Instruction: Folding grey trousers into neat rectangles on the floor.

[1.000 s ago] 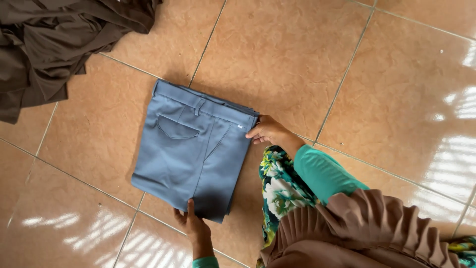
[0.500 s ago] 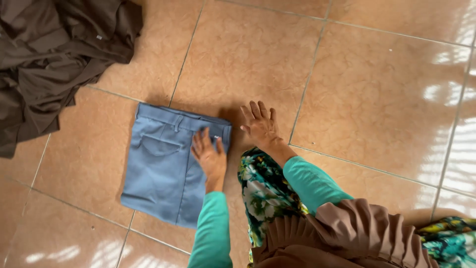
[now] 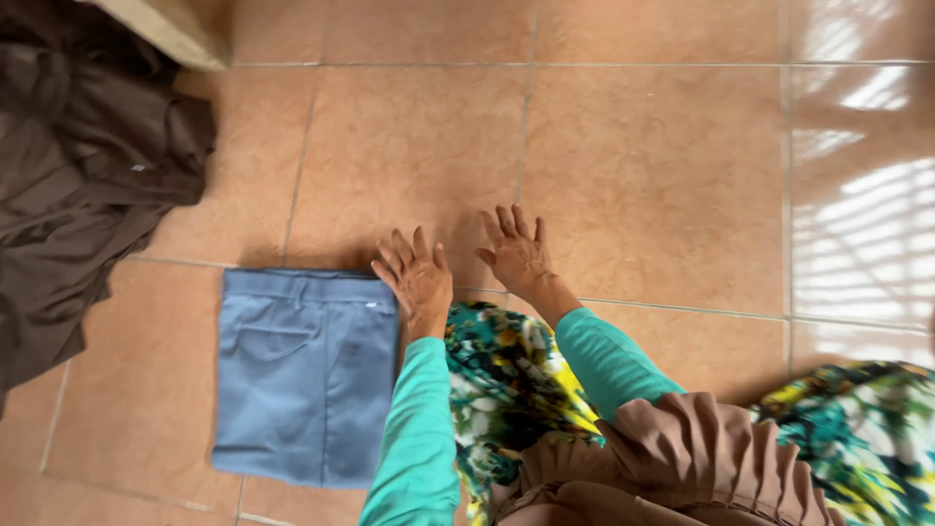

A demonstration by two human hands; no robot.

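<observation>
A folded pair of light blue trousers (image 3: 304,375) lies flat on the tan tiled floor (image 3: 643,166), a back pocket facing up. My left hand (image 3: 417,278) hovers open with fingers spread just past the trousers' upper right corner, holding nothing. My right hand (image 3: 514,248) is beside it, also open with spread fingers, above the bare tile. Both arms wear teal sleeves.
A heap of dark brown clothes (image 3: 83,185) lies at the left. A pale box corner (image 3: 175,29) shows at the top left. My lap, in floral cloth (image 3: 506,390) with a brown ruffled hem, fills the lower right. Sunlight stripes fall on the right tiles.
My left hand has lifted off the trousers and moved right, next to my right hand. Both hands now sit off the cloth. The view shifted, so the trousers appear lower left.
</observation>
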